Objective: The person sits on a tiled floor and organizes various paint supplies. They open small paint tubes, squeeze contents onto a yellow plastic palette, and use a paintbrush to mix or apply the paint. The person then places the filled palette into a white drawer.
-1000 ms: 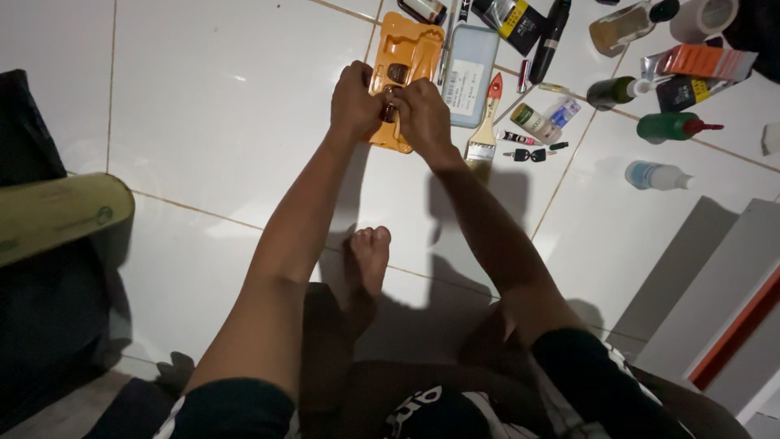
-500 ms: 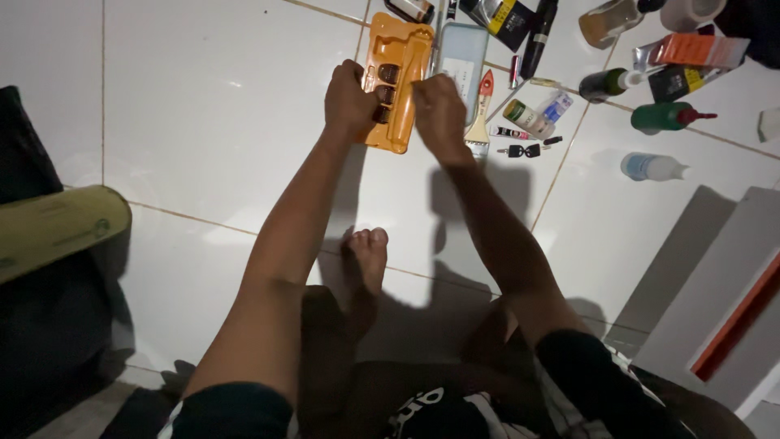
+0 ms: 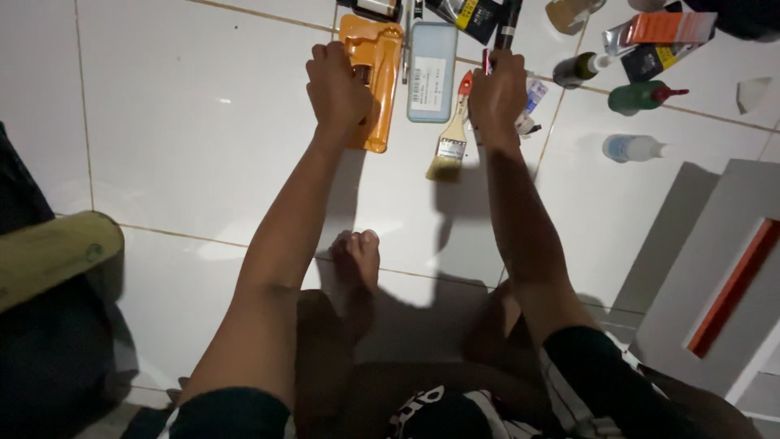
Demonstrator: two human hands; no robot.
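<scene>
Left hand (image 3: 337, 85) fingers curled, pressing on orange tray (image 3: 375, 61), at 12 o'clock from bare foot (image 3: 357, 260). Right hand (image 3: 497, 97) over small bottles at 1 o'clock; grip cannot tell. Paintbrush (image 3: 451, 134) and grey tin (image 3: 431, 71) between hands, on white tile floor (image 3: 203, 146).

**Floor layout, quick rundown**

Left hand (image 3: 337, 85) rests on the tray (image 3: 374, 57). The flat case (image 3: 431, 69) lies just right of it, then the brush (image 3: 451, 134). Right hand (image 3: 497, 97) sits right of the brush; bottles (image 3: 642, 97) lie farther right on the floor (image 3: 195, 122).
</scene>
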